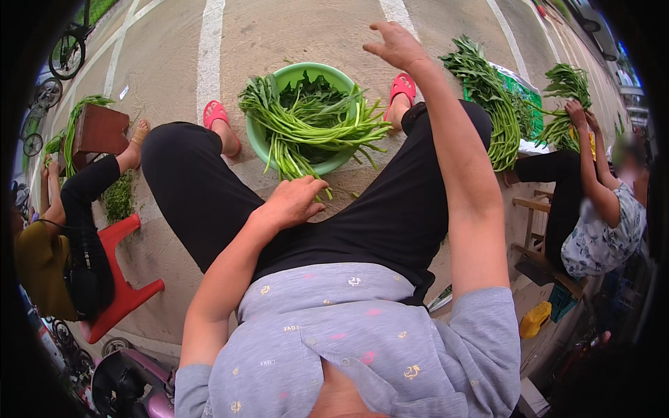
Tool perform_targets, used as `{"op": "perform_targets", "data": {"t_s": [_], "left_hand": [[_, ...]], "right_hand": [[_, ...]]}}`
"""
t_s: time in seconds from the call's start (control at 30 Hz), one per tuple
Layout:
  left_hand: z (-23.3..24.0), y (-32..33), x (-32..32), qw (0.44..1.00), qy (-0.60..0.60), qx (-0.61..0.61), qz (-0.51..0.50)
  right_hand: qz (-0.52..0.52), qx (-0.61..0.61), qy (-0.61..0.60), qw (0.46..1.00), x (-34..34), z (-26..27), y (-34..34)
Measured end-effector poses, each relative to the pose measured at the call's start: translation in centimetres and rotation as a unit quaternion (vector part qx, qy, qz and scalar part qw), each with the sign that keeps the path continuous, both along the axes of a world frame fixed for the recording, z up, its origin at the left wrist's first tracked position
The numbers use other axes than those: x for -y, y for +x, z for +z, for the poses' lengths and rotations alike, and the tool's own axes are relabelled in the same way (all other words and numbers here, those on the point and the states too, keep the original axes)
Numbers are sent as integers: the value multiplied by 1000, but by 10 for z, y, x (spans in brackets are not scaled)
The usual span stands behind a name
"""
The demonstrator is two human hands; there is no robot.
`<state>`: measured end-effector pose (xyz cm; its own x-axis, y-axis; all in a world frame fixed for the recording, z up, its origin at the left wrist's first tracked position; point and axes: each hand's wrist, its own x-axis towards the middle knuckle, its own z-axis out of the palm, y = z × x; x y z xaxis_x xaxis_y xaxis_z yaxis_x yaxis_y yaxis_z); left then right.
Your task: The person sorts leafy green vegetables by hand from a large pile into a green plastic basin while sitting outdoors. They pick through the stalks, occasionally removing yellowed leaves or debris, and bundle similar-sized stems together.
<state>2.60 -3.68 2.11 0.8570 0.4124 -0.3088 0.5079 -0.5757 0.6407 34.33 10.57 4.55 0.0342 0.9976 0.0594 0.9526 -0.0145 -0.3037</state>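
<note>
A green plastic basin [256, 137] stands on the pavement between my feet. Leafy greens with long stems [334, 125] fill it, and their cut ends hang over its rim towards me. My left hand [290, 202] is low over my lap, its fingers at the ends of the nearest stems; whether they grip any cannot be told. My right hand [398, 46] is raised out beyond the basin to the right, fingers apart, holding nothing.
At the right, long-stemmed greens [491, 104] lie by a green and silver package [528, 104]; a person there on a wooden stool [530, 204] handles more. At the left, another person sits on a red plastic stool [120, 277] near a brown box [102, 128].
</note>
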Motion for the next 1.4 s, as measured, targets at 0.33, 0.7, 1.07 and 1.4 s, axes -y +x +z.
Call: {"op": "perform_targets", "data": {"t_s": [0.33, 0.7, 1.07, 1.4], "left_hand": [[110, -105, -102, 834, 364, 132, 394], [62, -169, -121, 806, 372, 101, 448], [64, -165, -123, 813, 365, 92, 445], [65, -167, -125, 817, 370, 77, 435]], "right_hand": [[-376, -364, 18, 852, 213, -45, 165], [-558, -510, -346, 556, 443, -182, 71], [-752, -514, -133, 391, 399, -229, 68], [-770, -487, -119, 394, 384, -258, 73]]}}
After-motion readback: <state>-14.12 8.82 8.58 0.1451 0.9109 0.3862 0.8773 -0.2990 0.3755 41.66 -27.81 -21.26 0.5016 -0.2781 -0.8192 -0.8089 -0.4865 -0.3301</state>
